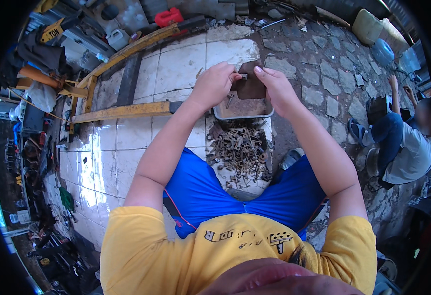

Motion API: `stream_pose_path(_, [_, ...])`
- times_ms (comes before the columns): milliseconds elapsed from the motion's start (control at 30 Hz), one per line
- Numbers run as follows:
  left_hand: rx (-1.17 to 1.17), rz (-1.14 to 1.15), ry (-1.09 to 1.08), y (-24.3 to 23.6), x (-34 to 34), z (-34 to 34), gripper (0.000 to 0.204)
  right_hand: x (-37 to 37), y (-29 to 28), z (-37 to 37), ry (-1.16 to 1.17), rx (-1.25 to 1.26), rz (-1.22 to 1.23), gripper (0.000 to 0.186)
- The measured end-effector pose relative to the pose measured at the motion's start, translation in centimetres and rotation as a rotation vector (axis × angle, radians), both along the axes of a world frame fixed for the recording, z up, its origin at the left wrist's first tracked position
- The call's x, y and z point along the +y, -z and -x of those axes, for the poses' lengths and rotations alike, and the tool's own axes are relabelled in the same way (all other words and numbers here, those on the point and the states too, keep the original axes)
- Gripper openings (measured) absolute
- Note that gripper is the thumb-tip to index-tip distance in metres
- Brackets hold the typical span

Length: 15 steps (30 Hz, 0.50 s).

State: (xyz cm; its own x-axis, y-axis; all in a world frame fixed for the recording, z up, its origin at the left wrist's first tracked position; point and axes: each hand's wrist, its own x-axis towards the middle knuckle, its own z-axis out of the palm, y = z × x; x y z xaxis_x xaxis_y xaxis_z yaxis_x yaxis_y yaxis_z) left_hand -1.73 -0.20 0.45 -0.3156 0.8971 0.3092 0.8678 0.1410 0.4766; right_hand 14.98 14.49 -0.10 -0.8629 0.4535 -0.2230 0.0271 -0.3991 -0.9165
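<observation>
Above one metal tray (220, 114), two hands (214, 84) grip one rusty plate (250, 86).

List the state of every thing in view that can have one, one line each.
Left hand: closed on a small bolt at the plate's edge.
Right hand: gripping the brown metal plate, held up over the tray.
Metal tray: on the floor, open, a few bolts inside.
Pile of rusty bolts: loose heap on the tiles.
Red jerrycan: upright.

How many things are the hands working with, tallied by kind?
Rusty metal plate, held by left hand and right hand: 1
Small bolt: 1
Metal tray: 1
Pile of rusty bolts: 1
Total: 4
</observation>
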Motion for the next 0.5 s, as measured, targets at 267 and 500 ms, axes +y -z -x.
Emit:
stream_pose_path(267, [-0.010, 0.070, -0.016, -0.6, -0.2, -0.2, 0.019, 0.3, 1.4, 0.7, 0.004, 0.005, -0.116, 0.034])
stream_pose_path(500, [-0.040, 0.064, -0.016, -0.3, -0.3, 0.1, 0.017, 0.1, 1.2, 0.4, -0.019, -0.003, -0.074, 0.036])
